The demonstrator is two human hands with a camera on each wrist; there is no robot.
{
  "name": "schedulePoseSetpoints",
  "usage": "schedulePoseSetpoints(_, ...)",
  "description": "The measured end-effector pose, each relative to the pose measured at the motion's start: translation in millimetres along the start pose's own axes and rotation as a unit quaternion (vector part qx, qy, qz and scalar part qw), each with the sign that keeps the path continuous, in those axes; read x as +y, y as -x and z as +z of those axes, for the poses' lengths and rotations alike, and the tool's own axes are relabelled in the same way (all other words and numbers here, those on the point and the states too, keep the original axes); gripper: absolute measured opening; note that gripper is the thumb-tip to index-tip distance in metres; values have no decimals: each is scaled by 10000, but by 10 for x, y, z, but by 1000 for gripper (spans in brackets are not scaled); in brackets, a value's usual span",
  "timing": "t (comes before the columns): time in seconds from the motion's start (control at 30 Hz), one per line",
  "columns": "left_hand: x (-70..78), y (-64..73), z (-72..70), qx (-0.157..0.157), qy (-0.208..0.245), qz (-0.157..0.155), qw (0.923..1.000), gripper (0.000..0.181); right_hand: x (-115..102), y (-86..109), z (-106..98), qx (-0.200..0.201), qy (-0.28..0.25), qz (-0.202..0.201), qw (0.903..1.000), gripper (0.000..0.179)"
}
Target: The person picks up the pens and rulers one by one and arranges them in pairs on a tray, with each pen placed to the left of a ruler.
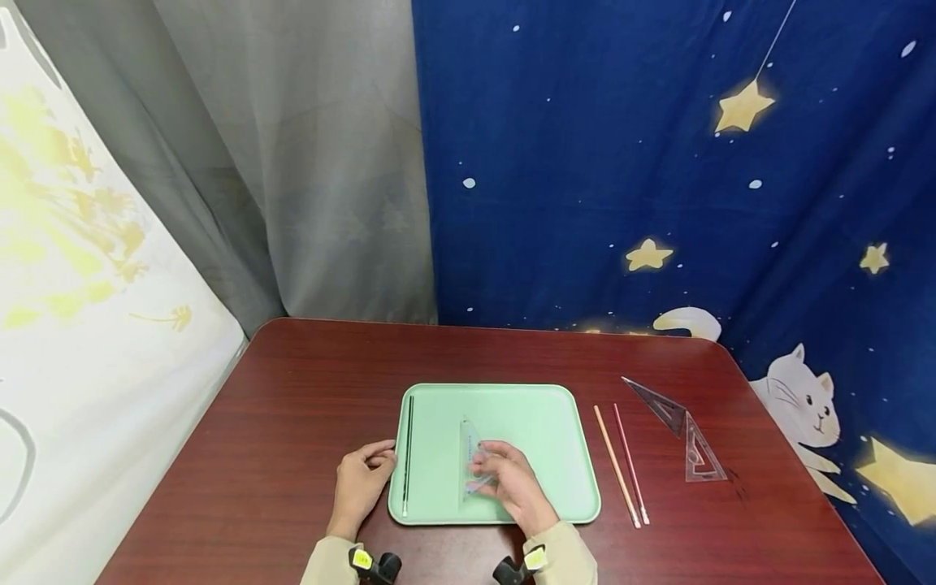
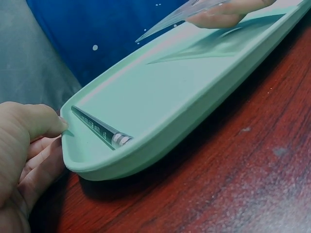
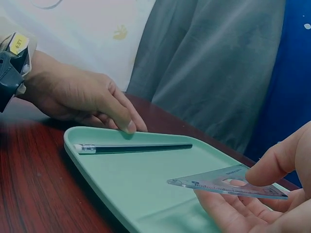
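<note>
The right hand (image 1: 513, 483) pinches a clear plastic triangle ruler (image 3: 209, 179) just above a pale green tray with round corners (image 1: 526, 418), and the left hand (image 1: 361, 485) holds the tray's left edge with its thumb and bent fingers. It's best to hold the ruler gently and flat, so it won't bump the long black pencil (image 3: 141, 148) lying inside

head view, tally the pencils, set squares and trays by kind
Pencils: 3 (slim black pencil, slim light orange pencil, slim pinkish-red pencil)
Clear plastic triangular set squares: 3 (held set square, farther set square, nearer set square)
Trays: 1 (pale green rounded rectangular tray)
Total: 7
</note>
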State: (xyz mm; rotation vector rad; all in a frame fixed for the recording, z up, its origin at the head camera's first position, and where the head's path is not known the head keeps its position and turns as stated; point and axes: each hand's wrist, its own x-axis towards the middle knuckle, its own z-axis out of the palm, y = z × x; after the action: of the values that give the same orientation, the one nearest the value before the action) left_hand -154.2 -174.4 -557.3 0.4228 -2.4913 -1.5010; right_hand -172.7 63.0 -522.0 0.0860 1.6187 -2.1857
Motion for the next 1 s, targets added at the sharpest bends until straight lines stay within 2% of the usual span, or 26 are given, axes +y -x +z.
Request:
schedulePoseSetpoints(0.27, -23, -1, -36, 25, -72, 24, 10000, 21, 73, -86, 125, -106, 75, -23, 9999, 39)
schedulePoseSetpoints(0.43, -18, 13, -5, 91, 16, 56, 9999, 20, 103, -131, 182, -127, 164, -24, 9998, 43)
schedulePoseSetpoints(0.7, -13, 51, 80, 21, 155, 83, 9998, 20, 162, -139, 309, 170, 336, -7, 9993, 42)
schedulePoseSetpoints(1.0, -9, 4, 8, 90, 58, 95, 9999, 21, 163, -195, 479, 292, 638, -218, 9973, 37)
